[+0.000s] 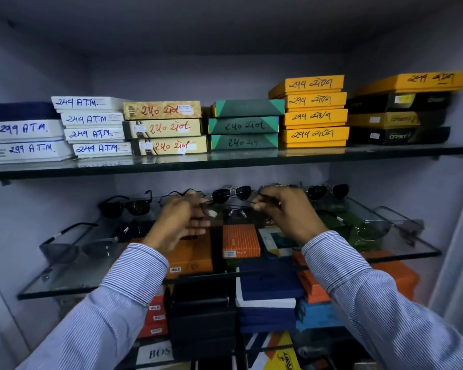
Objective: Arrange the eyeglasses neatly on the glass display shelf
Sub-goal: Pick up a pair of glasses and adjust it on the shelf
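A thin-framed pair of clear eyeglasses hangs between my two hands above the middle of the lower glass shelf. My right hand pinches its right end. My left hand is at its left end with the fingers partly spread, blurred. Dark sunglasses stand in a row along the back: one pair at left, one in the middle, one at right. More pairs lie near the shelf's left front and right front.
The upper glass shelf carries stacks of labelled boxes: white, beige, green, yellow and black. Orange, blue and black boxes sit under the lower shelf and show through the glass. Cabinet walls close in on both sides.
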`<state>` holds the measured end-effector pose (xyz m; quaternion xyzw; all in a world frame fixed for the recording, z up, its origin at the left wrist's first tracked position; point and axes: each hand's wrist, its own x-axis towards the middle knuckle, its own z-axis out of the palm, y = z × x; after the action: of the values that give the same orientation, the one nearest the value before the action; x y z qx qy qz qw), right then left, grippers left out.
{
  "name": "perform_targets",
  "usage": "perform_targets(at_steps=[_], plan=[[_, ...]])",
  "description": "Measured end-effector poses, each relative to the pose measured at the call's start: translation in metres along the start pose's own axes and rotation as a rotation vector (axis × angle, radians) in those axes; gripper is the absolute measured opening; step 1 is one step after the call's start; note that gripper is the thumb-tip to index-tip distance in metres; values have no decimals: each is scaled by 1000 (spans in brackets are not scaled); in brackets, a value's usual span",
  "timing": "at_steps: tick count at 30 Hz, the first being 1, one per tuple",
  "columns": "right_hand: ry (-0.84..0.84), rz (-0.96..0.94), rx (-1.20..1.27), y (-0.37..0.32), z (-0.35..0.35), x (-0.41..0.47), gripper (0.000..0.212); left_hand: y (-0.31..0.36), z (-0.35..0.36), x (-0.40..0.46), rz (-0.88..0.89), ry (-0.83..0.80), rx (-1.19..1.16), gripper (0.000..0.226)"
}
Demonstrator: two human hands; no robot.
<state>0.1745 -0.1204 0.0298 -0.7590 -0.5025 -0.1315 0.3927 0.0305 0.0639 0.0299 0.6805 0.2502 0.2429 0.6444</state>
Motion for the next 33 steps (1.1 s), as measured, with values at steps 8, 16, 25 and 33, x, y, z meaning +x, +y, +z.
perform_targets(at_steps=[8,16,25,33], plan=[[66,-253,107,0,5,-8,13,3,8,-13,-259,-526,-253,37],[0,-307,316,11,3,-13,19,11,21,-24,-188,-530,-233,42],[68,-114,244,12,-3,-14,47,15,36,-34,53,-197,-15,27],[-45,258,389,-24,-31,-43,26,6,34,-28,57,71,95,19]])
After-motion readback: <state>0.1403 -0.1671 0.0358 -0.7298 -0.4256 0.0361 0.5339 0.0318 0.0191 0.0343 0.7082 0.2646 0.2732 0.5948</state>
